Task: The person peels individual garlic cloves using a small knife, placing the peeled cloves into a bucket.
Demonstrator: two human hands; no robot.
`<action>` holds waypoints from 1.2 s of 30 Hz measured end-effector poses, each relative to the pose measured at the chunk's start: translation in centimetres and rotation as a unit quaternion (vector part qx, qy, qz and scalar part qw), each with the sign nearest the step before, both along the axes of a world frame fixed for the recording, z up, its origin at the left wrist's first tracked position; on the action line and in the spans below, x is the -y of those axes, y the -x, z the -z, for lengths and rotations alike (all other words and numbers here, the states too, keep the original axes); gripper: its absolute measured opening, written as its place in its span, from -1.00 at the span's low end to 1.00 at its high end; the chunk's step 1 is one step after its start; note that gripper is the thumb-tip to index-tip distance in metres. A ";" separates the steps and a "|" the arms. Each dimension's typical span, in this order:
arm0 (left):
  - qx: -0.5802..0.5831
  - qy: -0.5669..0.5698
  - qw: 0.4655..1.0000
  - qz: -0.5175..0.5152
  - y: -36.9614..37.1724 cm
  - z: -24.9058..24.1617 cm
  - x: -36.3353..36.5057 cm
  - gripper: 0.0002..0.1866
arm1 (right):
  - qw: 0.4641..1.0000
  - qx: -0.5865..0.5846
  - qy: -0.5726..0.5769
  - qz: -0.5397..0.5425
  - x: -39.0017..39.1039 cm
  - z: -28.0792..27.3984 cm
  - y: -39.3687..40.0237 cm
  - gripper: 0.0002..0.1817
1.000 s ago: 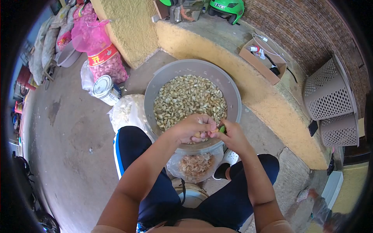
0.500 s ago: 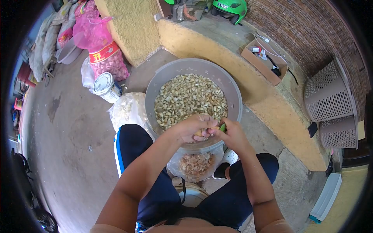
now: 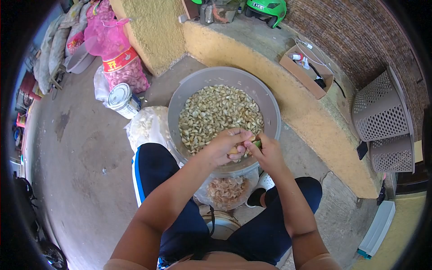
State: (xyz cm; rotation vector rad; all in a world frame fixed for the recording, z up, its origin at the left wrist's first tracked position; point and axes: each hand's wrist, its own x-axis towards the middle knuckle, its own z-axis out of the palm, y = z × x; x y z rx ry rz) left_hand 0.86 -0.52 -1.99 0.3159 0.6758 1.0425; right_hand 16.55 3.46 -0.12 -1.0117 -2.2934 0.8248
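A wide grey tub [image 3: 269, 101] stands before me, holding many garlic cloves [image 3: 220, 112] that look wet. Over its near side my two hands meet, fingertips close together. My left hand [image 3: 227, 147] is closed around garlic cloves; a yellowish one [image 3: 233, 150] shows between the fingers. In my right hand [image 3: 268, 155] is a small green-handled knife [image 3: 257, 144], its blade mostly hidden by the fingers. Right below the tub, between my legs, a clear plastic bag [image 3: 202, 191] contains brown garlic skins [image 3: 227, 189].
Left of the tub sit a white plastic bag [image 3: 146, 126] of pale pieces, a paint can [image 3: 123, 101] and a pink mesh sack [image 3: 128, 78] of garlic. A yellow ledge [image 3: 270, 76] runs along the right, carrying a cardboard box [image 3: 306, 81]. Perforated baskets [image 3: 382, 112] stand farther right.
My hands have shifted slightly and the left fingers have changed their grip, thumb raised a little. Less of the green handle shows. The tub and its surroundings stay put.
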 end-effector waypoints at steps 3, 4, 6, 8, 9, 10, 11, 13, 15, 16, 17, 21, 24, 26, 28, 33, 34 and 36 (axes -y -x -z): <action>0.011 0.003 1.000 -0.021 -0.4 0.2 0.1 -0.81 | 0.999 0.029 -0.045 -0.002 -0.2 0.4 -0.1 -0.60; 0.012 0.005 1.000 -0.024 -0.5 0.4 0.0 -0.81 | 0.997 0.041 -0.060 -0.006 -0.2 0.4 -0.1 -0.59; 0.011 0.007 1.000 -0.023 -0.6 0.4 0.0 -0.80 | 0.995 0.064 -0.070 -0.018 -0.5 0.0 -0.4 -0.59; 0.009 0.007 1.000 -0.017 -0.6 0.1 0.1 -0.81 | 0.995 0.081 -0.064 -0.018 -0.8 -0.3 -0.8 -0.58; 0.007 0.003 1.000 -0.016 -0.6 0.1 0.1 -0.80 | 0.995 0.085 -0.053 -0.011 -0.8 -0.4 -1.0 -0.57; 0.006 -0.001 1.000 -0.015 -0.6 0.1 0.1 -0.80 | 0.995 0.090 -0.043 -0.005 -0.9 -0.5 -1.1 -0.57; 0.004 -0.006 1.000 -0.015 -0.6 0.0 0.1 -0.80 | 0.994 0.089 -0.059 -0.012 -0.9 -0.5 -1.1 -0.56; 0.003 -0.001 1.000 -0.030 -0.8 0.1 0.2 -0.81 | 0.992 0.086 -0.091 -0.027 -1.0 -0.3 -1.1 -0.55; 0.009 0.007 0.999 -0.046 -1.0 0.1 0.2 -0.81 | 0.991 0.097 -0.085 -0.041 -0.8 -0.4 -1.2 -0.55; 0.016 0.014 0.998 -0.053 -1.1 0.0 0.3 -0.82 | 0.990 0.103 -0.082 -0.048 -0.8 -0.5 -1.2 -0.54; 0.023 0.020 0.998 -0.061 -1.2 -0.2 0.3 -0.82 | 0.992 0.097 -0.071 -0.044 -0.8 -0.4 -1.2 -0.54; -0.045 -0.012 0.999 -0.019 -0.8 -0.6 0.3 -0.85 | 0.991 0.109 -0.060 -0.046 -0.8 -0.6 -1.4 -0.56; -0.133 -0.033 0.990 0.030 -0.3 -0.5 0.1 -0.84 | 0.987 0.124 -0.074 -0.067 -0.7 -0.9 -1.6 -0.57; -0.156 -0.018 0.987 0.042 -0.2 -0.4 0.1 -0.82 | 0.986 0.127 -0.078 -0.076 -0.6 -1.0 -1.6 -0.57; -0.149 -0.015 0.989 0.017 -0.2 0.1 0.0 -0.81 | 0.985 0.131 -0.080 -0.078 -0.5 -1.1 -1.6 -0.57; -0.118 0.013 0.990 -0.073 -0.5 -0.7 0.1 -0.80 | 0.989 0.115 -0.060 -0.071 -0.4 -1.2 -1.7 -0.56; -0.107 0.013 0.991 -0.080 -0.5 -0.8 0.1 -0.79 | 0.990 0.112 -0.049 -0.067 -0.4 -1.2 -1.7 -0.56; -0.080 0.011 0.993 -0.085 -0.4 -0.7 0.0 -0.79 | 0.994 0.104 -0.006 -0.042 -0.4 -1.1 -1.8 -0.55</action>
